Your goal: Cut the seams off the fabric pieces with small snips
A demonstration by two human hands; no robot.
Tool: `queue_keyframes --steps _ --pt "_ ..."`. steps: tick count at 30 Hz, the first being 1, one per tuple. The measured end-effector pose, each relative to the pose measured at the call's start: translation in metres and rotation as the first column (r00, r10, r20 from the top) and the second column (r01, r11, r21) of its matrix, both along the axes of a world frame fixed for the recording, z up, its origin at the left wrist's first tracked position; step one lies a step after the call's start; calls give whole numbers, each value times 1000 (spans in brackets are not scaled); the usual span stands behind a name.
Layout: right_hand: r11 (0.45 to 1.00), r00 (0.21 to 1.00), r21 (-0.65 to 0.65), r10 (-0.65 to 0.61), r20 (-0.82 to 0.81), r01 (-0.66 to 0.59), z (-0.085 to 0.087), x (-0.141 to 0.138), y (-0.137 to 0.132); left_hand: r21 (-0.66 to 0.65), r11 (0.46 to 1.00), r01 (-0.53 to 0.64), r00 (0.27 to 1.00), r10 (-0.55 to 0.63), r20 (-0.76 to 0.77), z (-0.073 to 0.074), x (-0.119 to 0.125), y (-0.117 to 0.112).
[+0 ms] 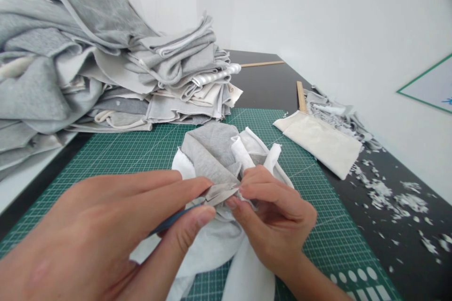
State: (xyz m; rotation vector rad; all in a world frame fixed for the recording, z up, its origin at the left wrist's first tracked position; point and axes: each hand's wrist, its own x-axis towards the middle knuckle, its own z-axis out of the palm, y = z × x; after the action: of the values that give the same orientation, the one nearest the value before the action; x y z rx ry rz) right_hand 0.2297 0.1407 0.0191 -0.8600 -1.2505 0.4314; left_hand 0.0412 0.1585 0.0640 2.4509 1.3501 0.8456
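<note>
My left hand (116, 225) is closed around blue-handled thread snips (223, 194), the thumb and index finger pinching them near the pivot. Their metal blades point right and meet the edge of the cloth. Opposite, my right hand (277, 216) pinches a bunched grey and white fabric piece (212, 143) right at the blade tips. The grey knit part lies behind the hands, with rolled white strips beside it. White parts of the fabric hang down toward me, below the hands. The exact spot between blades and right fingertips is partly hidden.
A green cutting mat (339, 230) lies under the work. At the left rises a big heap of grey and white fabric (106, 70). On the dark table (254, 89) at right are a cream cloth pouch (321, 143), a wooden strip (301, 97) and scattered fabric scraps (381, 193).
</note>
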Motion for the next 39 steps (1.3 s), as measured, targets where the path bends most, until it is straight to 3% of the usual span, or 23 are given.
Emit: queue_keyframes --steps 4,9,16,25,29,33,39 --pt "1000 1000 -1 4 1 -4 0 1 -1 107 989 -102 981 118 -152 0 1 2" --pt "1000 1000 3 -3 -7 3 -1 1 -1 117 986 -117 982 132 -134 1 3 -1" --pt "1000 1000 2 -10 -2 10 0 0 0 72 992 -107 985 116 -128 -1 1 0" --pt "998 998 -3 58 -24 -58 -2 3 -1 -38 993 -109 985 103 -138 9 3 -2" --pt "996 995 4 95 -33 -94 -3 4 -1 -22 999 -39 985 34 -171 7 -6 6" --pt "995 995 6 97 -37 -97 -4 5 0 85 990 109 974 -90 -206 -2 -19 19" --pt "995 994 18 97 -56 -96 -4 3 1 146 976 160 965 -124 -231 -7 -20 24"
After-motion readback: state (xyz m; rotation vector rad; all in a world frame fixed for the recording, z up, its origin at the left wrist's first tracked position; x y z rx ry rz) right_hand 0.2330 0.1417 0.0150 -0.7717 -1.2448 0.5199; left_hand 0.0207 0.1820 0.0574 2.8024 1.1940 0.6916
